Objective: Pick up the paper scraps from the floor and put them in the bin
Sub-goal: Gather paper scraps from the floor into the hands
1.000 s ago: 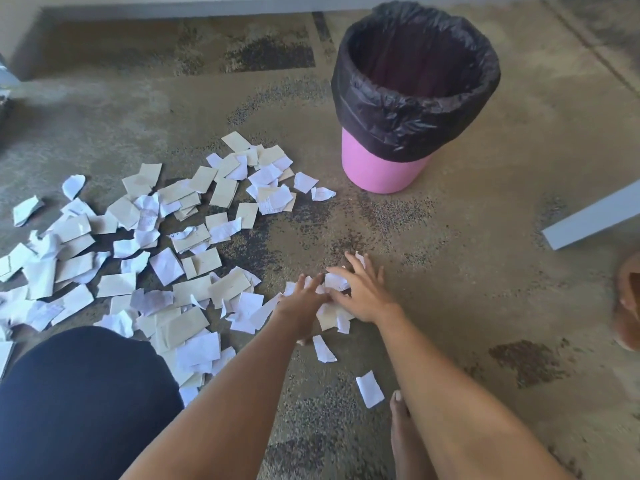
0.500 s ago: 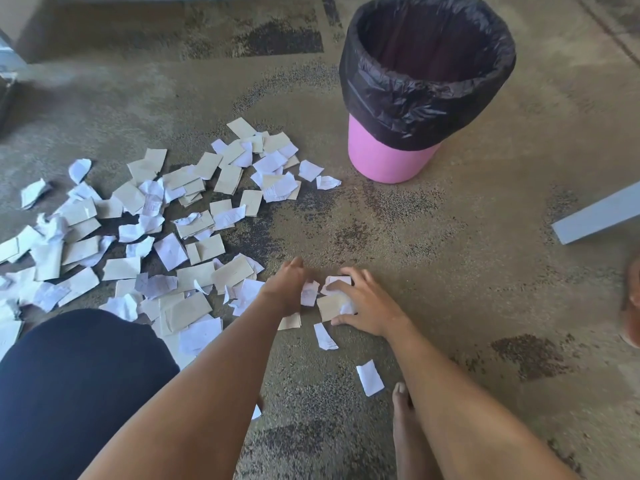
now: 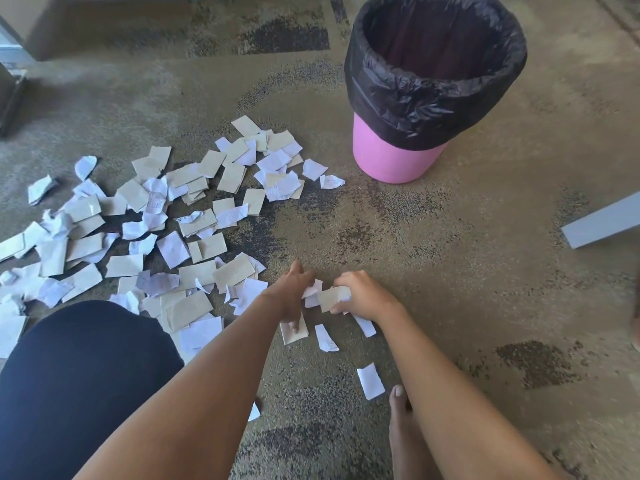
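We've got our right hand [image 3: 363, 297] curled round a wad of scraps [image 3: 334, 296], left hand [image 3: 292, 296] pressing a brown bit flat so it won't slide. Big pile [image 3: 156, 230] sits left; bin [image 3: 433, 81] far right.

The pink bin [image 3: 394, 161], lined with a black bag [image 3: 415, 102], stands upright on the patterned carpet [image 3: 450, 254]. Well left of the bin, a wide scatter of paper scraps [image 3: 145, 237] covers the carpet. Nearer the camera than the bin, the right hand [image 3: 363, 296] curls around a bunch of scraps [image 3: 334, 296], while the left hand [image 3: 294, 292] touches that bunch and presses a tan scrap [image 3: 294, 332] below. A grey board [image 3: 602, 226] lies right of the bin.
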Available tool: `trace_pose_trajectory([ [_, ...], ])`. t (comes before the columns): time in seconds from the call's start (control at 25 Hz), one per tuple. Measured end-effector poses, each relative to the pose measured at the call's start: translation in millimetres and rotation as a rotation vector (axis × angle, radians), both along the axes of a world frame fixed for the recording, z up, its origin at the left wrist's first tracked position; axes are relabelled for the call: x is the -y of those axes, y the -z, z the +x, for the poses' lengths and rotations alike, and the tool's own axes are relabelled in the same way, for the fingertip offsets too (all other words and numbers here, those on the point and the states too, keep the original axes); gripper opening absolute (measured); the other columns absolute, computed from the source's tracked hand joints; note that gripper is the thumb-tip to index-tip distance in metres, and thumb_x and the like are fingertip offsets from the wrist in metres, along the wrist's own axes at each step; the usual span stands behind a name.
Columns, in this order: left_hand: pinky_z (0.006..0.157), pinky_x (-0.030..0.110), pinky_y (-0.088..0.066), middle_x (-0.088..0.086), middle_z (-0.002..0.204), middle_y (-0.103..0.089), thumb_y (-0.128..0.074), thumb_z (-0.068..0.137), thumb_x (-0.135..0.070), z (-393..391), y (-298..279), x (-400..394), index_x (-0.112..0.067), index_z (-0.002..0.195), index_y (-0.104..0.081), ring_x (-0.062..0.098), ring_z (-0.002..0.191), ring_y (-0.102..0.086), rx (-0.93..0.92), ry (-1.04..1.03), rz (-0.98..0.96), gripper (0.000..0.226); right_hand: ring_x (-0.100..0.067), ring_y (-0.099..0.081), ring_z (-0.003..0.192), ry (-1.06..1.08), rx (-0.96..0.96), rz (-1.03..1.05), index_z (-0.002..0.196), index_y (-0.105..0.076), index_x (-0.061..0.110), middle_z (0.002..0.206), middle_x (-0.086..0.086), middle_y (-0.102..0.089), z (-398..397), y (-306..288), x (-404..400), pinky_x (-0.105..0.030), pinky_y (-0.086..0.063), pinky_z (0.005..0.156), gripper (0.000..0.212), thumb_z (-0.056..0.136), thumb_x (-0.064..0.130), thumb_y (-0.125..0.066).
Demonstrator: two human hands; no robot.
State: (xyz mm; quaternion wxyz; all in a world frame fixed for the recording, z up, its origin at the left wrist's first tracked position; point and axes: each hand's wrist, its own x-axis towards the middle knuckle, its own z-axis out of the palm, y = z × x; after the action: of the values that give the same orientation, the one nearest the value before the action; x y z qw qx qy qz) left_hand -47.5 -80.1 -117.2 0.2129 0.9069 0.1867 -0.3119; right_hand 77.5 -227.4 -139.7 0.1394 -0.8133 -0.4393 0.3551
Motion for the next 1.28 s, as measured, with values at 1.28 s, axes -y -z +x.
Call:
trace_pose_trajectory([
  [1.28, 0.092, 0.038, -0.055, 0.008, 0.126, -0.056, -0.058, 0.096, -0.027, 269, -258, -31, -0.006, 0.135, -0.040, 0.021, 0.096, -0.062, 1.029, -0.924, -0.574, 0.048, -0.021, -0.062, 0.100, 0.933, 0.213, 0.923, 0.133, -0.056, 0.012, 0.126, -0.009, -0.060, 210, -234, -76, -0.014, -0.055, 0.068, 0.038, 0.099, 0.029, -0.053],
])
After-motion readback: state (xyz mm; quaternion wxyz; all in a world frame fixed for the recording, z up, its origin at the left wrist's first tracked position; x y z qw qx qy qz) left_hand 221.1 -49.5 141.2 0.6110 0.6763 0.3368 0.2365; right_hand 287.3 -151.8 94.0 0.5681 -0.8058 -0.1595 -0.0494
